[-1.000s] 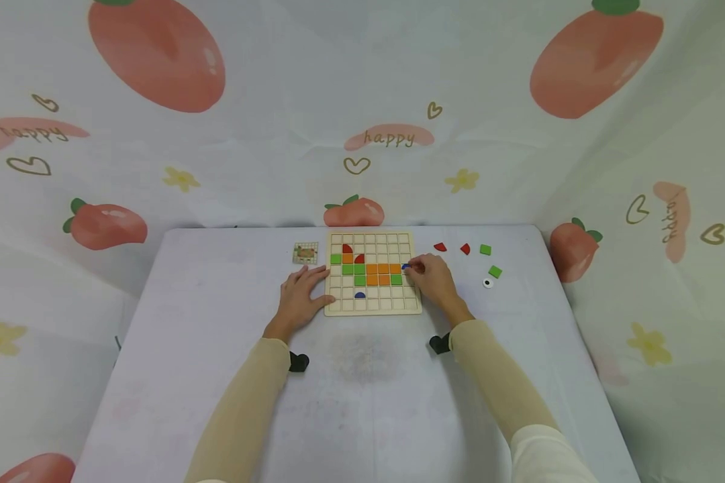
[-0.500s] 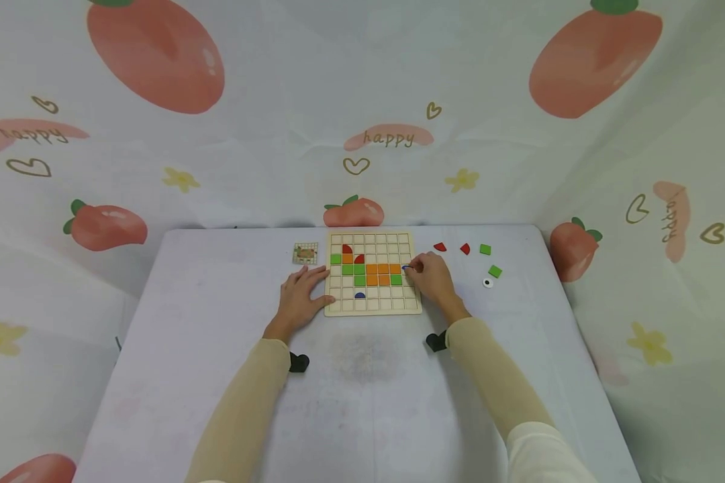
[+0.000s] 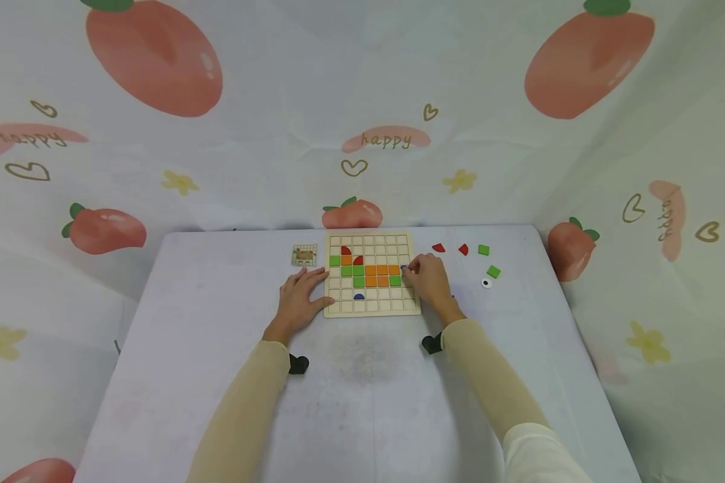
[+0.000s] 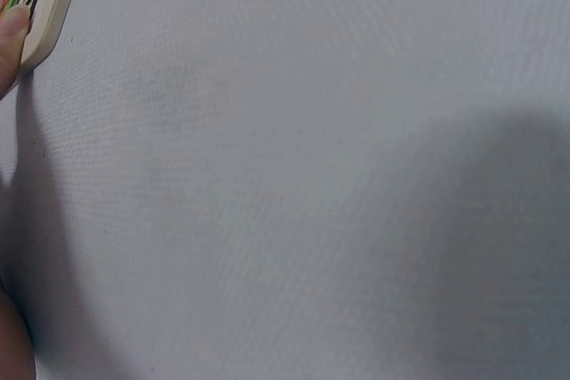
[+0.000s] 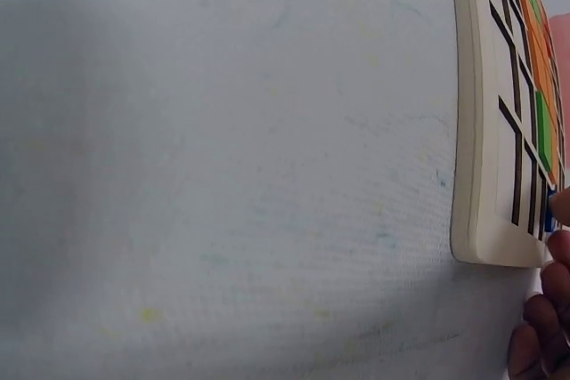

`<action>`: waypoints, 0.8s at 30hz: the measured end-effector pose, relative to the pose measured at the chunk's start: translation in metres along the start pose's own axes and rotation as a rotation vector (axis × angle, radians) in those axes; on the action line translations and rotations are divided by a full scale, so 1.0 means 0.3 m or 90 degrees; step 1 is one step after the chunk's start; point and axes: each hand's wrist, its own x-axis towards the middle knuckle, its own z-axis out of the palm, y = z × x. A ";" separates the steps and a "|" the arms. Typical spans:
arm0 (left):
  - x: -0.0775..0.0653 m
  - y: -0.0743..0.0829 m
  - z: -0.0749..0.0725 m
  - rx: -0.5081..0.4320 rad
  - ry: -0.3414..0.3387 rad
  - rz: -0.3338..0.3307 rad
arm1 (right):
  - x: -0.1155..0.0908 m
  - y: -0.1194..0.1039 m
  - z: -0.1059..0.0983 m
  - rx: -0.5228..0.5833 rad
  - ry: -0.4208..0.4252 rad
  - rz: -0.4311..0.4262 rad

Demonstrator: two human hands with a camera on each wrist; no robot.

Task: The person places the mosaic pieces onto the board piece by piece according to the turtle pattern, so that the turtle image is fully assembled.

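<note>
A pale wooden grid board (image 3: 384, 243) lies at the back middle of the table, with green, orange and red tiles set in its cells. A blue half-round tile (image 3: 359, 296) sits low on the grid. At the board's right side my right hand (image 3: 430, 280) pinches a blue piece (image 3: 404, 267) over a cell next to the orange row; in the right wrist view its blue edge (image 5: 550, 213) shows at the fingertips. My left hand (image 3: 299, 300) rests at the board's left edge, fingers spread, the thumb (image 4: 12, 31) on the rim in the left wrist view.
Right of the board lie two red quarter-round pieces (image 3: 438, 247), two green squares (image 3: 484, 249) and a white disc with a black dot (image 3: 486, 283). A small picture card (image 3: 305, 255) lies to the left of the board. A patterned cloth hangs behind the table.
The blue piece in my right hand now shows as a thinner sliver. My right forearm has shifted slightly left, and the view has tilted a little. My left hand stays in place.
</note>
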 end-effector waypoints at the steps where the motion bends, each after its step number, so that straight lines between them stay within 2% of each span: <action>1: 0.001 -0.002 0.002 0.002 -0.001 -0.001 | -0.002 0.000 0.000 -0.003 -0.001 -0.001; 8: 0.003 -0.006 0.005 0.005 -0.001 0.000 | -0.006 0.009 -0.044 -0.054 0.022 -0.015; 14: 0.004 -0.006 0.000 0.007 0.004 0.000 | -0.001 0.048 -0.114 -0.184 0.058 -0.047; 19: 0.006 -0.011 0.006 0.017 -0.001 -0.001 | -0.001 0.111 -0.143 -0.268 0.017 -0.046; 24: 0.006 -0.008 0.009 0.012 -0.001 -0.003 | -0.009 0.183 -0.159 -0.294 -0.025 -0.022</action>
